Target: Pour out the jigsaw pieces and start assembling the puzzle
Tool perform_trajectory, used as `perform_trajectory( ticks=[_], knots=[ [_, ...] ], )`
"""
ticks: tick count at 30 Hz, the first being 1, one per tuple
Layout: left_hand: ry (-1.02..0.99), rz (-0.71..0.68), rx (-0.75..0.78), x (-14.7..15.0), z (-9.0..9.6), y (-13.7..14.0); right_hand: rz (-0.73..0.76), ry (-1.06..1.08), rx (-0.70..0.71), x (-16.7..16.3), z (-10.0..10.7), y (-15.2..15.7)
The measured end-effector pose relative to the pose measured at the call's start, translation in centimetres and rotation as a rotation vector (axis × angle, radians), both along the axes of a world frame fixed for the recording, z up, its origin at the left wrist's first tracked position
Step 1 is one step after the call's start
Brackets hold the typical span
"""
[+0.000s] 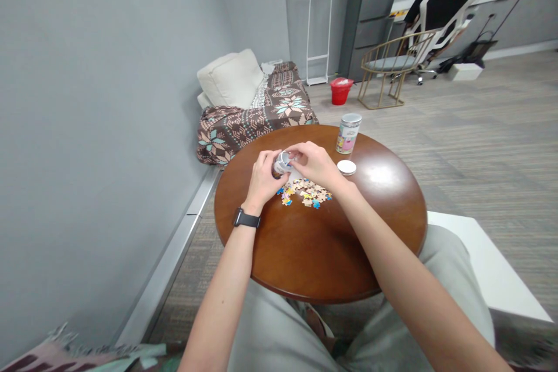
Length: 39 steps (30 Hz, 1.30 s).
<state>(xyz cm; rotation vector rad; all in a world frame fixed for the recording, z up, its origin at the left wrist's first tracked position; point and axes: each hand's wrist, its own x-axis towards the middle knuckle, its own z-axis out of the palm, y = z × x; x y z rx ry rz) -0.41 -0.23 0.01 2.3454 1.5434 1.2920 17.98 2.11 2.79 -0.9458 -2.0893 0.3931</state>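
My left hand (264, 177) is wrapped round a small can (280, 165), which it holds tilted over the round table. At the can's rim, the fingers of my right hand (311, 161) are drawn together; what they pinch, if anything, is too small to make out. Beneath both hands lies a loose heap of jigsaw puzzle pieces (307, 193), some plain tan and others blue, yellow or lilac. Something pale shows between the can and the heap, partly hidden by my right hand. A white round lid (346, 167) lies flat to the right of my right hand.
A second, upright can (349, 133) with a silver top stands near the far edge of the brown table (314, 256). Beyond are a blanket-covered sofa (265, 110), a red bin (340, 90) and a gold-framed chair (390, 64). A person sits in an office chair (449, 9) behind.
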Motion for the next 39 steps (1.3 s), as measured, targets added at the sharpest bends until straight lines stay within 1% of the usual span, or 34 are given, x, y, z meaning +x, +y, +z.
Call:
perform_trajectory(
  ticks=[4,6,8,11,16,17,19,24,28,32,36,39],
  knots=[
    [-0.006,0.002,0.007,0.1,0.1,-0.1,0.009,0.044,0.048,0.3,-0.2,0.4],
    [-0.022,0.004,0.017,0.1,0.1,-0.1,-0.035,0.078,0.065,0.4,-0.3,0.6],
    [-0.048,0.022,0.016,0.0,0.0,0.0,-0.085,0.066,0.05,0.5,-0.5,0.8],
    [-0.11,0.068,-0.01,-0.1,-0.4,0.3,-0.067,-0.101,-0.018,0.6,-0.9,0.8],
    [-0.16,0.089,-0.048,-0.3,-0.9,0.7,0.073,-0.499,-0.181,0.5,-1.9,0.5],
    [-0.161,0.09,-0.046,-0.4,-0.9,0.7,0.095,-0.555,-0.213,0.5,-2.0,0.5],
    [-0.162,0.09,-0.039,-0.4,-0.9,0.8,0.101,-0.602,-0.264,0.5,-2.1,0.6],
    [-0.163,0.081,-0.032,-0.2,-0.8,0.7,0.053,-0.574,-0.294,0.6,-2.1,1.1],
    [-0.171,0.071,-0.028,-0.2,-0.8,0.7,0.032,-0.566,-0.266,0.6,-2.4,1.5],
    [-0.18,0.061,-0.014,-0.3,-0.9,0.7,0.0,-0.505,-0.218,0.7,-2.6,1.8],
    [-0.178,0.059,-0.004,-0.4,-0.9,0.8,-0.037,-0.393,-0.178,0.8,-2.3,2.0],
    [-0.163,0.068,0.012,-0.3,-0.8,0.7,-0.109,-0.197,-0.069,0.7,-1.8,1.9]
  ],
)
